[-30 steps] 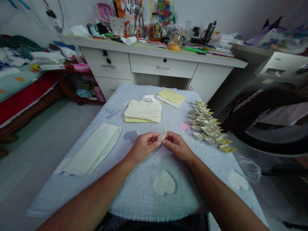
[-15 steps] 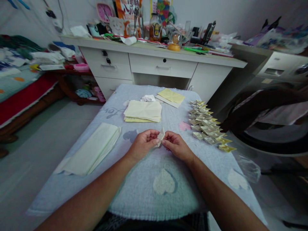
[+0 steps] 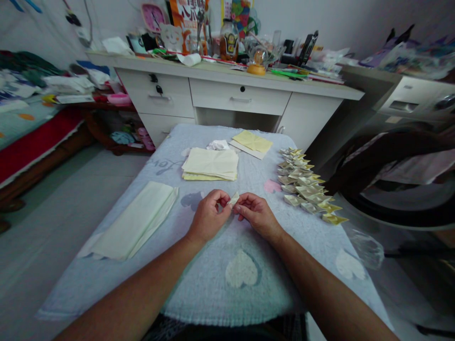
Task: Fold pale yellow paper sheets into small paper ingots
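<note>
A small folded paper (image 3: 233, 199) is pinched between my two hands over the middle of the cloth-covered table (image 3: 199, 289). My left hand (image 3: 210, 213) grips its left side with thumb and fingers. On its right side, my right hand (image 3: 256, 213) closes thumb and fingertips on the edge. Part of the paper is hidden by the fingers. Beyond the hands lies a stack of cream paper sheets (image 3: 210, 162). To the right stand rows of folded paper boats (image 3: 307, 182), cream and yellow.
A long folded pale-green sheet bundle (image 3: 133, 220) lies at the left. Yellow and white sheets (image 3: 253, 142) and a crumpled white tissue (image 3: 218, 145) rest near the far edge. Behind is a cluttered white desk (image 3: 241, 99); a washing machine (image 3: 408, 109) stands at the right.
The folded paper stood taller between my fingers before; now less of it shows and it leans to the right. My right hand has shifted slightly left.
</note>
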### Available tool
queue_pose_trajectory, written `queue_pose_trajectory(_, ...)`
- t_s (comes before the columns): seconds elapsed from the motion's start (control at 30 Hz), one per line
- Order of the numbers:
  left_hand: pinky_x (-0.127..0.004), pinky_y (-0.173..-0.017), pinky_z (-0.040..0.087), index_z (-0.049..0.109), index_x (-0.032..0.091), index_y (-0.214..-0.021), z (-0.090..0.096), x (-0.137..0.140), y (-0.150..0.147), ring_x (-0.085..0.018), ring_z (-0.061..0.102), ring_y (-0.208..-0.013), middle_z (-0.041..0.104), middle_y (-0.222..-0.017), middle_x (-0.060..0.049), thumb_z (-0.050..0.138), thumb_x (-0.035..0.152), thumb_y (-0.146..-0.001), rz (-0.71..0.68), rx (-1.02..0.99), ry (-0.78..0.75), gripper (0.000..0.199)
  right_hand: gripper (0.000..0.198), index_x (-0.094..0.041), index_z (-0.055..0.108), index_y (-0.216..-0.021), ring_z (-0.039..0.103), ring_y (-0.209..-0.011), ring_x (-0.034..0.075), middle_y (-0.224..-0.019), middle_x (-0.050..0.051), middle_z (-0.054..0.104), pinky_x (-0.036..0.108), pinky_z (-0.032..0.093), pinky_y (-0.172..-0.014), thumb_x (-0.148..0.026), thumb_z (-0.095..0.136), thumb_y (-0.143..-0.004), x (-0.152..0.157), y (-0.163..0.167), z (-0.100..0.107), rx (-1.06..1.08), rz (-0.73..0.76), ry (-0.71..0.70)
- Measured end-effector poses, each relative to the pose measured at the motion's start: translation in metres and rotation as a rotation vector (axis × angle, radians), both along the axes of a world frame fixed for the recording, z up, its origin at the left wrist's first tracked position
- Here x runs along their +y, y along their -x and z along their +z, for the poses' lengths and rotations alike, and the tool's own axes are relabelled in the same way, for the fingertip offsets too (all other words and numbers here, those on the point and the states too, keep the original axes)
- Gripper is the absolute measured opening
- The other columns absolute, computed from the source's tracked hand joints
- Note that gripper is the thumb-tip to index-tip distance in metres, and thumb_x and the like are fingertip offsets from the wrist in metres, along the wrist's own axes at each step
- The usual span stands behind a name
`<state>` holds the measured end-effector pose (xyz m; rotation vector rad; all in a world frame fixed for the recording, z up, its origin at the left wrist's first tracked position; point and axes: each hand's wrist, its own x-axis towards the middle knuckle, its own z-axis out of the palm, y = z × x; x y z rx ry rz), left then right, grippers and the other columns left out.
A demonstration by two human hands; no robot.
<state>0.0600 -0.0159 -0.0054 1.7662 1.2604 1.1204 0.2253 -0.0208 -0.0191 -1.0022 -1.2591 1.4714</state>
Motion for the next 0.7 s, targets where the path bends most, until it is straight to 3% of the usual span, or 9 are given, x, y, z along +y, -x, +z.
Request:
queue_pose_trajectory(0.17, -0.021, -0.052, 0.032, 0.057, 0.019, -0.078, 0.0019, -0.0013, -0.0005, -0.008, 0.042, -0.051, 0.054, -0.069, 0.004, 0.060, 0.024, -0.078, 0.037, 0.027, 0.033, 0.006, 0.029, -0.018, 0.061, -0.083, 0.059, -0.068, 0.012, -0.077, 0.001, 0.065, 0.025, 0.050, -0.062, -0.040, 0.076, -0.070, -0.0005, 0.0005, 0.0024, 0.026, -0.007, 0.009)
queue_pose_trajectory(0.7, -0.019, -0.055, 0.038, 0.053, 0.019, -0.076, -0.0042, -0.0013, -0.0010, -0.009, 0.049, -0.056, 0.052, -0.064, 0.005, 0.059, 0.023, -0.079, 0.006, -0.075, 0.062, 0.008, 0.025, -0.020, 0.062, -0.088, 0.061, -0.078, 0.014, -0.086, 0.003, 0.065, 0.028, 0.050, -0.070, -0.035, 0.075, -0.073, -0.0028, 0.0009, 0.0036, 0.051, -0.006, -0.012)
